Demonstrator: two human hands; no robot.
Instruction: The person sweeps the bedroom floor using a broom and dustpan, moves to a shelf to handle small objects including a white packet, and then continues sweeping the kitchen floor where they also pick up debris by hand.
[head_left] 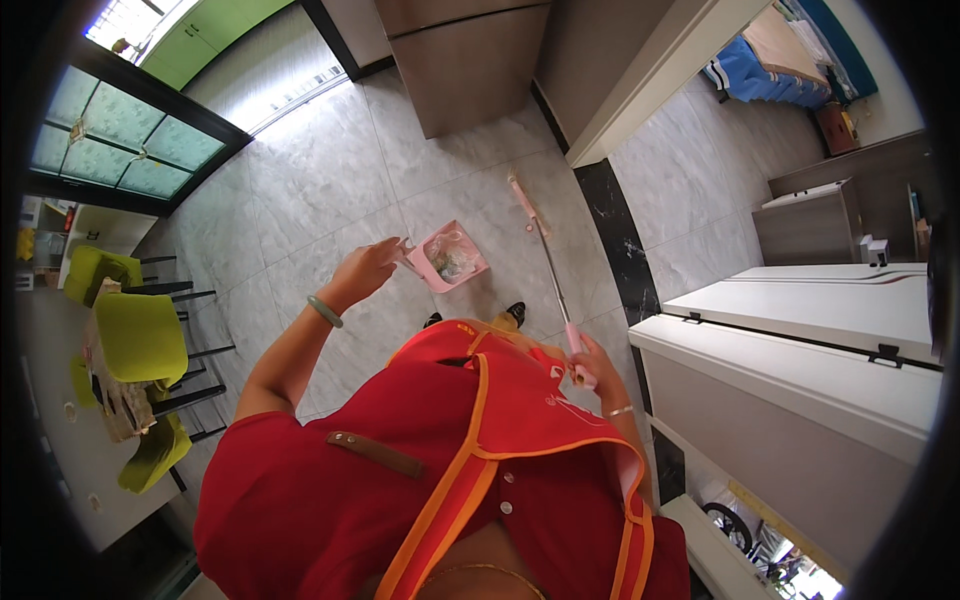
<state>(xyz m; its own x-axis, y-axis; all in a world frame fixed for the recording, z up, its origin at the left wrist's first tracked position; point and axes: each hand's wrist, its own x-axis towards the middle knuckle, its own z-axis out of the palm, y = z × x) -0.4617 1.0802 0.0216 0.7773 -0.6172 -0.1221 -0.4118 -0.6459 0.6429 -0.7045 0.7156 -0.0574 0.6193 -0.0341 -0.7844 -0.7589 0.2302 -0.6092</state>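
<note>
Lining the far left, lime-green chairs [145,335] are showing their black legs above the grey marbled floor [290,215]. Next, your left forearm is reaching forward from a red sleeve, and a pale green bangle [325,312] is circling the wrist. Your left hand [365,272] is angling to the right, its fingers curling around a pale pink handle [406,258] and grasping it. The handle is leading to the left side of a pink container [430,272], which is showing just ahead of your dark shoes [517,312]; I cannot tell whether its base is touching the floor. The container is looking boxy and open-topped, and crumpled clear plastic [458,250] is lining its inside, with contents too small to tell. Farther right, a long-handled tool [550,262] is slanting over the tiles, its slim pink head pointing away from you and its metallic pole running back to a pink grip. Your right hand [592,366] is clenching around that grip beside your red apron [545,400], while a light band [621,411] is circling the wrist. Beyond it, a black strip [618,240] is crossing the floor, and white panels [780,365] are standing at the far right.
</note>
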